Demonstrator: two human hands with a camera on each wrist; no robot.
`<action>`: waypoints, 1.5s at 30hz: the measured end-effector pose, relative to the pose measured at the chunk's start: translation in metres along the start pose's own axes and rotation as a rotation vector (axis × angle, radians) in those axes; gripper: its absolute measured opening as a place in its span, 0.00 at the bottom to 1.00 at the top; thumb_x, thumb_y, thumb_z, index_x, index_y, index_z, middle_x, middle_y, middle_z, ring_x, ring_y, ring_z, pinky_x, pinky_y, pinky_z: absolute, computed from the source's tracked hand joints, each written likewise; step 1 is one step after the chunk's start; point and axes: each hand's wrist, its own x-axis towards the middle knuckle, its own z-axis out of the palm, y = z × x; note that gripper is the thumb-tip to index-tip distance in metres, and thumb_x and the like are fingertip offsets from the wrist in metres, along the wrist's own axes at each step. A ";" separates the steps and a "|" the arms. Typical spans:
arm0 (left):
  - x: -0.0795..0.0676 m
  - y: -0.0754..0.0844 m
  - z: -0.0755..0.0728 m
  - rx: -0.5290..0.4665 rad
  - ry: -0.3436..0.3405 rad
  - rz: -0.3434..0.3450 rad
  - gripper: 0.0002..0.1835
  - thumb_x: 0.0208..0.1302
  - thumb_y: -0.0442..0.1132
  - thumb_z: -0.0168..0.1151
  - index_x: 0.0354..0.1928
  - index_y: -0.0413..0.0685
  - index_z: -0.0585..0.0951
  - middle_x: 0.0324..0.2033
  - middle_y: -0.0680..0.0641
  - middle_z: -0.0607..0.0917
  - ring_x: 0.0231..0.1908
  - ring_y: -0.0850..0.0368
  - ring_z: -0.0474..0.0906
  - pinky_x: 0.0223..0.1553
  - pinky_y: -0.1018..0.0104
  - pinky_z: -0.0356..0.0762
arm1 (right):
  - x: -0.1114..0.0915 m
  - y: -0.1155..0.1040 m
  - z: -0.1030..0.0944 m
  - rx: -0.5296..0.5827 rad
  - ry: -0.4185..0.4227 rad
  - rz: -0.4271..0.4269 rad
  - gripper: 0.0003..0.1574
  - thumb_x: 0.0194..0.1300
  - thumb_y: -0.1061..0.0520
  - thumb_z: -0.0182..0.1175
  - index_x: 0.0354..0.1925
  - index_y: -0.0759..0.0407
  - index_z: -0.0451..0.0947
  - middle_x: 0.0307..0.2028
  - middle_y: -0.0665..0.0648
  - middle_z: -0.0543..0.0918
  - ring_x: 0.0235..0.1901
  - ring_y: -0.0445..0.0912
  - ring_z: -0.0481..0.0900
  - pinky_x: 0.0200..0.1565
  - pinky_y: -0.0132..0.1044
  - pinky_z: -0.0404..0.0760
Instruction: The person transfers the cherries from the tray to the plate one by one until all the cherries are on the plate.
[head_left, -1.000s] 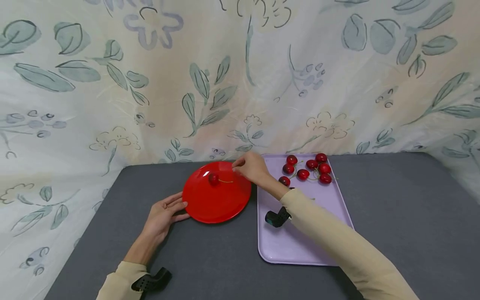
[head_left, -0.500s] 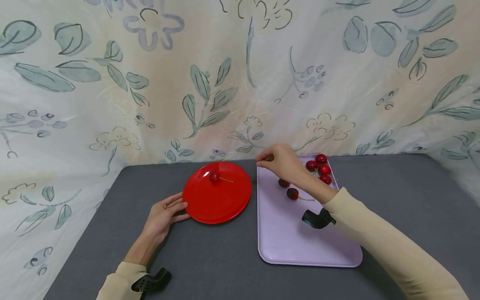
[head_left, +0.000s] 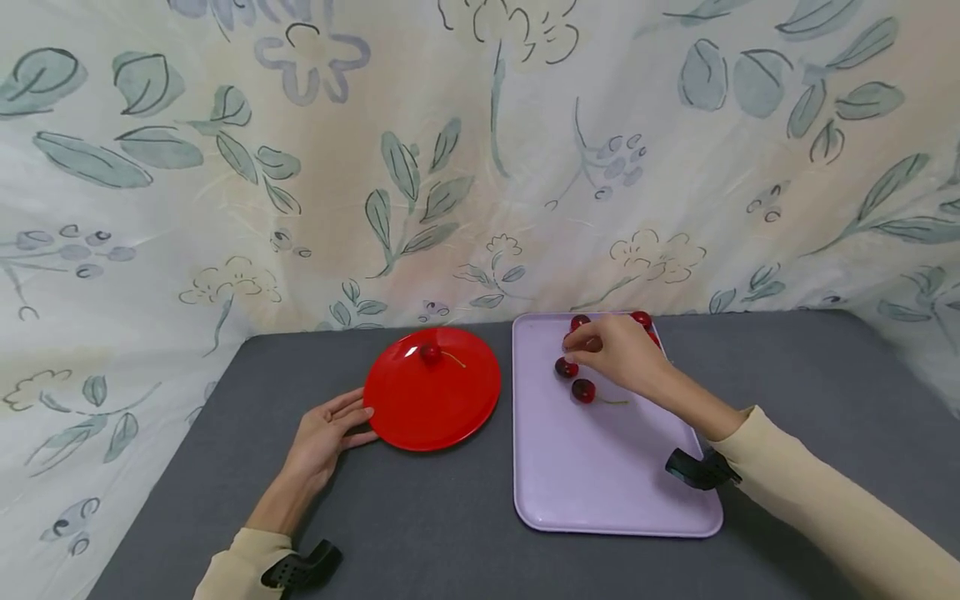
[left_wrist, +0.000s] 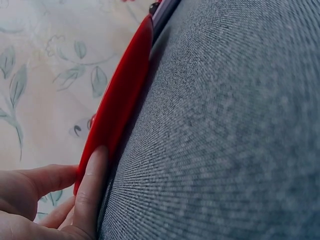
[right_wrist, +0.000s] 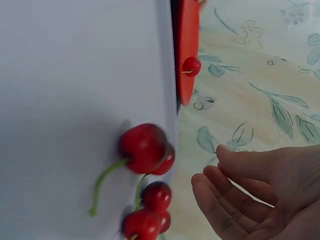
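At the near left rim of a red plate (head_left: 435, 408), my left hand (head_left: 318, 437) pinches the edge between thumb and fingers. One cherry (head_left: 431, 353) with a stem lies on that plate. My right hand (head_left: 618, 354) hovers over the far part of a lilac tray (head_left: 600, 483), fingers bent and nothing between them. Just below its fingertips sit a dark red cherry (head_left: 566, 367) and a stemmed cherry (head_left: 583, 390). The right wrist view shows thumb and fingers apart, beside a large cherry (right_wrist: 144, 148). More cherries are partly hidden behind this hand.
A dark grey tabletop (head_left: 435, 525) lies under the plate and tray, with a narrow strip of it between them. A flower-patterned cloth (head_left: 450, 167) rises behind the table's far edge. Dark straps (head_left: 303, 567) sit on both wrists.
My right hand has moved right from beside the plate to over the tray's cherries, and its fingers have spread slightly. My left hand stays at the plate's rim.
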 end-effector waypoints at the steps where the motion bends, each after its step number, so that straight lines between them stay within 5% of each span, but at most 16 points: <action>1: 0.000 0.000 0.000 -0.003 -0.001 0.000 0.30 0.72 0.34 0.56 0.72 0.36 0.61 0.64 0.40 0.73 0.46 0.65 0.82 0.47 0.61 0.83 | -0.003 0.003 0.000 -0.010 -0.001 -0.005 0.10 0.59 0.63 0.69 0.41 0.64 0.87 0.34 0.56 0.88 0.33 0.46 0.84 0.37 0.42 0.85; 20: 0.001 0.000 0.001 0.004 0.004 0.004 0.30 0.72 0.33 0.56 0.72 0.36 0.61 0.64 0.39 0.73 0.46 0.65 0.82 0.47 0.62 0.83 | -0.037 0.037 -0.002 -0.029 -0.048 0.025 0.10 0.54 0.62 0.73 0.37 0.63 0.88 0.28 0.52 0.86 0.27 0.42 0.79 0.27 0.30 0.79; 34: 0.002 -0.003 0.002 0.007 0.022 0.012 0.29 0.71 0.33 0.57 0.71 0.36 0.63 0.62 0.41 0.76 0.46 0.65 0.82 0.47 0.62 0.84 | -0.032 0.042 0.018 -0.062 -0.067 -0.006 0.03 0.52 0.62 0.74 0.30 0.59 0.89 0.25 0.50 0.87 0.27 0.41 0.79 0.27 0.32 0.77; 45: 0.001 -0.005 0.001 0.005 0.025 0.026 0.29 0.72 0.33 0.56 0.71 0.36 0.63 0.64 0.38 0.73 0.45 0.65 0.82 0.47 0.62 0.84 | -0.034 0.040 0.016 -0.040 -0.059 0.002 0.02 0.55 0.62 0.71 0.29 0.60 0.87 0.23 0.48 0.84 0.25 0.41 0.77 0.29 0.33 0.80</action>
